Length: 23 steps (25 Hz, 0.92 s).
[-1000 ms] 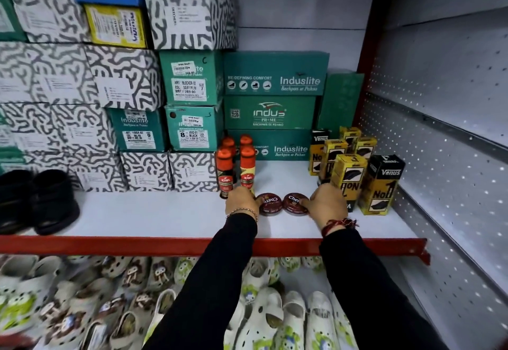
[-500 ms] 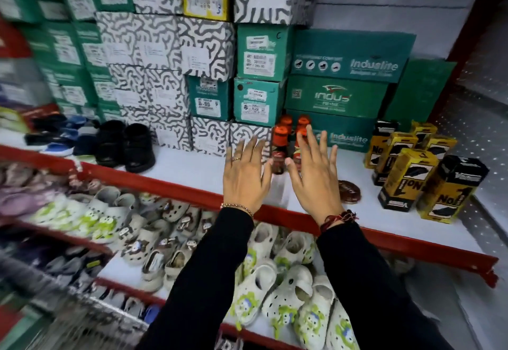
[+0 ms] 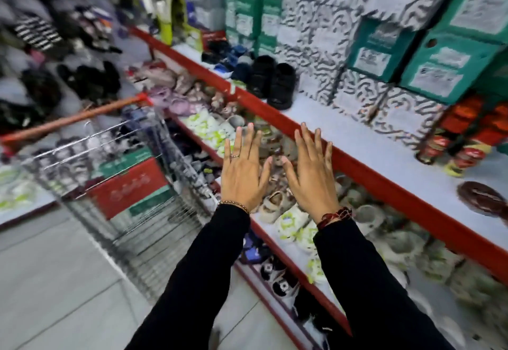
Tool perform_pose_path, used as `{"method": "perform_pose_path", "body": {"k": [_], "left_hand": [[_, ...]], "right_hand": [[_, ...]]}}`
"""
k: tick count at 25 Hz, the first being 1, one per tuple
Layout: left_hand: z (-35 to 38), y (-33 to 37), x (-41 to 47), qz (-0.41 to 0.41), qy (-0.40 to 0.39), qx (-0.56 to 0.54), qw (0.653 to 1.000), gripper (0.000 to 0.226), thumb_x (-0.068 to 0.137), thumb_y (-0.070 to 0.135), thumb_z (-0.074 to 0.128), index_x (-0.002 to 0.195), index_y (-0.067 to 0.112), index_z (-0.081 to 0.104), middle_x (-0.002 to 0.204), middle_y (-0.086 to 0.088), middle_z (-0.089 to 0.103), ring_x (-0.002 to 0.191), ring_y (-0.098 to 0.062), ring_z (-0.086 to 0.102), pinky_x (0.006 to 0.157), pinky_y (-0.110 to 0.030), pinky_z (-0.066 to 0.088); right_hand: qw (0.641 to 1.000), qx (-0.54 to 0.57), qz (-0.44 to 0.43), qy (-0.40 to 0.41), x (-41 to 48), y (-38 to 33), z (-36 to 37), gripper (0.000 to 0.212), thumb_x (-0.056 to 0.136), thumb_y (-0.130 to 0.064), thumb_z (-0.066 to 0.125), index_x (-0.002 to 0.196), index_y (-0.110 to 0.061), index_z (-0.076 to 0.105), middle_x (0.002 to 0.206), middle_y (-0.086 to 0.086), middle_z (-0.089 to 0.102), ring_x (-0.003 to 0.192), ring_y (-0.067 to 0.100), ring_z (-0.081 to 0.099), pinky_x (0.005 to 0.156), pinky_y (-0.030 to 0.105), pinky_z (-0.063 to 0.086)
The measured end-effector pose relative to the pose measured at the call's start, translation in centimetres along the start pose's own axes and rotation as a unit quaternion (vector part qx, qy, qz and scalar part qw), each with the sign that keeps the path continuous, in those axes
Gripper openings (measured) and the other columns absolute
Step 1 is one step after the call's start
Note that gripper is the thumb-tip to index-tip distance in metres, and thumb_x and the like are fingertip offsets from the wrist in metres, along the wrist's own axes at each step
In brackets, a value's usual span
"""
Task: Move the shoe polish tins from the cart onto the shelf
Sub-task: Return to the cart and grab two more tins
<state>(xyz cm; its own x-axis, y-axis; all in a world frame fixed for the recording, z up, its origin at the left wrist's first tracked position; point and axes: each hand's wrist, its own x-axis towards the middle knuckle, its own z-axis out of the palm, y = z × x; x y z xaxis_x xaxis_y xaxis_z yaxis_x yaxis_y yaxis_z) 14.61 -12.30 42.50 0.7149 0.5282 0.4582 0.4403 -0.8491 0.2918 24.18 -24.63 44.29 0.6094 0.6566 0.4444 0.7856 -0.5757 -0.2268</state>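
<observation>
My left hand (image 3: 243,169) and my right hand (image 3: 310,174) hover side by side in front of the red shelf edge, palms down, fingers spread, holding nothing. A dark red shoe polish tin (image 3: 482,198) lies on the white shelf (image 3: 371,141) far to the right of both hands. A wire cart (image 3: 118,185) with an orange handle stands to the left of my hands; a red and green box (image 3: 129,185) lies inside it. No tins can be made out in the cart through the blur.
Polish bottles with orange caps (image 3: 464,135) stand on the shelf by the tin. Black shoes (image 3: 272,80) and stacked shoe boxes (image 3: 384,33) fill the shelf's back. White clogs (image 3: 291,217) crowd the lower shelf. Grey floor tiles (image 3: 55,281) lie by the cart.
Both hands let go of the tins on the shelf, drew back and opened. The view swung left, bringing the cart into sight and pushing the tins to the right edge.
</observation>
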Motion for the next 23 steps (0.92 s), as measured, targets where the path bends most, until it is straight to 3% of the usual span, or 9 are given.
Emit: {"method": "perform_pose_path", "body": {"k": [4, 9, 12, 16, 18, 21, 23], "left_hand": [[1.0, -9.2, -4.3, -0.110, -0.045, 0.032, 0.992, 0.066, 0.100, 0.048, 0.019, 0.158, 0.017, 0.017, 0.168, 0.000, 0.007, 0.156, -0.019, 0.000, 0.128, -0.045, 0.004], [5.4, -18.3, -9.2, -0.278, -0.089, -0.092, 0.952, 0.061, 0.101, 0.044, 0.027, 0.156, 0.017, 0.023, 0.165, -0.005, 0.022, 0.155, -0.021, 0.014, 0.126, -0.041, 0.017], [10.3, -23.2, -12.1, -0.421, -0.121, -0.174, 0.882, 0.057, 0.102, 0.041, 0.036, 0.151, 0.013, 0.034, 0.155, -0.011, 0.041, 0.142, -0.026, 0.042, 0.114, -0.035, 0.035], [17.9, -28.1, -14.6, -0.632, -0.175, -0.281, 0.701, 0.052, 0.099, 0.032, 0.050, 0.144, 0.006, 0.045, 0.141, -0.017, 0.058, 0.127, -0.031, 0.057, 0.100, -0.029, 0.043], [21.8, -30.0, -16.0, -0.689, -0.186, -0.287, 0.639, 0.049, 0.096, 0.026, 0.056, 0.140, 0.004, 0.050, 0.138, -0.017, 0.061, 0.126, -0.030, 0.058, 0.098, -0.027, 0.043], [26.8, -32.0, -18.4, -0.723, -0.206, -0.255, 0.608, 0.049, 0.094, 0.028, 0.059, 0.137, 0.006, 0.052, 0.134, -0.016, 0.064, 0.123, -0.029, 0.061, 0.082, -0.017, 0.043], [29.2, -33.0, -19.5, -0.728, -0.223, -0.234, 0.604, 0.056, 0.092, 0.037, 0.061, 0.137, 0.006, 0.053, 0.134, -0.018, 0.063, 0.122, -0.032, 0.061, 0.081, -0.021, 0.045]], "right_hand": [[0.992, 0.055, -0.061, -0.093, -0.5, -6.1, 7.9, 0.066, 0.102, -0.045, 0.031, 0.160, -0.014, 0.018, 0.170, -0.001, 0.004, 0.158, 0.023, -0.001, 0.129, 0.045, 0.005], [0.952, 0.150, -0.054, -0.261, -1.9, -10.5, 18.3, 0.053, 0.103, -0.037, 0.039, 0.149, -0.010, 0.043, 0.162, 0.004, 0.035, 0.149, 0.020, 0.034, 0.120, 0.035, 0.034], [0.908, 0.158, 0.001, -0.387, -3.1, -11.8, 25.8, 0.046, 0.102, -0.032, 0.046, 0.140, -0.007, 0.054, 0.147, 0.012, 0.054, 0.135, 0.026, 0.052, 0.111, 0.037, 0.044], [0.854, 0.119, 0.077, -0.500, -4.9, -12.0, 35.4, 0.032, 0.099, -0.024, 0.052, 0.119, -0.003, 0.064, 0.129, 0.021, 0.065, 0.118, 0.035, 0.063, 0.098, 0.041, 0.051], [0.838, 0.095, 0.118, -0.525, -6.0, -11.7, 40.0, 0.029, 0.097, -0.023, 0.055, 0.116, -0.003, 0.063, 0.126, 0.021, 0.066, 0.116, 0.035, 0.063, 0.096, 0.040, 0.052], [0.827, 0.074, 0.186, -0.526, -7.5, -10.8, 45.9, 0.036, 0.094, -0.024, 0.060, 0.120, 0.001, 0.063, 0.122, 0.023, 0.067, 0.116, 0.035, 0.062, 0.092, 0.036, 0.047], [0.825, 0.055, 0.205, -0.524, -8.2, -10.0, 49.0, 0.041, 0.093, -0.028, 0.062, 0.119, 0.003, 0.062, 0.126, 0.024, 0.065, 0.120, 0.035, 0.060, 0.094, 0.038, 0.046]]}}
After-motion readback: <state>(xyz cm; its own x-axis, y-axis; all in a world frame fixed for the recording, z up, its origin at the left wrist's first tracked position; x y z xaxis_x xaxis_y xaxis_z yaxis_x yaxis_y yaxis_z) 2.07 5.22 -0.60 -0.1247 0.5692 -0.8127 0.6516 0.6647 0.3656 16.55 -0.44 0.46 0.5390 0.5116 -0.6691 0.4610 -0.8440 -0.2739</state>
